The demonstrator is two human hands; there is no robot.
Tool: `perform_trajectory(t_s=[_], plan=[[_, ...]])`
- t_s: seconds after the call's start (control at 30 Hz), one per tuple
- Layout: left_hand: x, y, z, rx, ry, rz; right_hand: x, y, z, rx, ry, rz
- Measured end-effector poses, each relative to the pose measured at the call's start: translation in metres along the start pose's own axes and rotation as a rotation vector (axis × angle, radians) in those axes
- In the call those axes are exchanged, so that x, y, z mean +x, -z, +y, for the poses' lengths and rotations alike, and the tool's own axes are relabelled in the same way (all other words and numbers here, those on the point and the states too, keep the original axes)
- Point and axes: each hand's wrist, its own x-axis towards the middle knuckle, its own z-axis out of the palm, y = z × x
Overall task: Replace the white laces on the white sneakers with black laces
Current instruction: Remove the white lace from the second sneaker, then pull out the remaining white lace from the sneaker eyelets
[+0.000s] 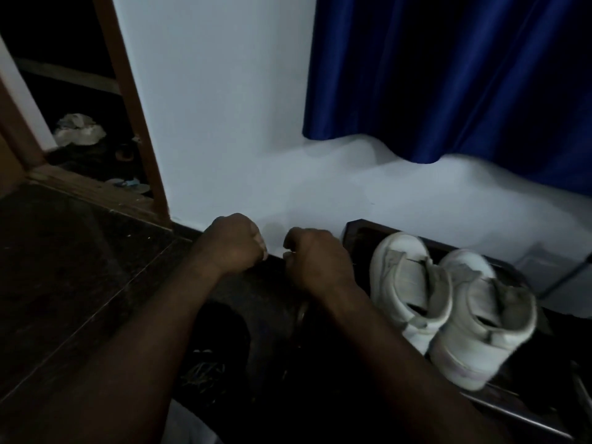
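Forearms [144, 331] reach in from below. Left hand [234, 245] and right hand [317, 261] hover close together by the wall [224, 155], fingers curled; it is too dim to tell whether they pinch anything. Sneakers [448, 302] sit just right on a dark rack [355, 232], heels toward us. They look light and soft-sided, best gripped at the stiffer heel.

carrier: dark rack [355, 228] | on it — 2 white sneakers [404, 277], side by side, touching
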Motion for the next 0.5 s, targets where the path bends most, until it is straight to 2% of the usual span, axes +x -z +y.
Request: perform_trajectory(t_s=[0.3,0.4,0.5], plan=[[-0.020,-0.041,0.100,-0.150,-0.307,0.261,-0.036,0.078,0.051,-0.060,-0.062,0.184],[-0.028,-0.054,0.127,-0.231,-0.382,0.280,-0.053,0.101,0.070,-0.081,-0.105,0.272],[-0.037,-0.070,0.150,-0.293,-0.442,0.221,-0.071,0.121,0.095,-0.047,-0.152,0.314]])
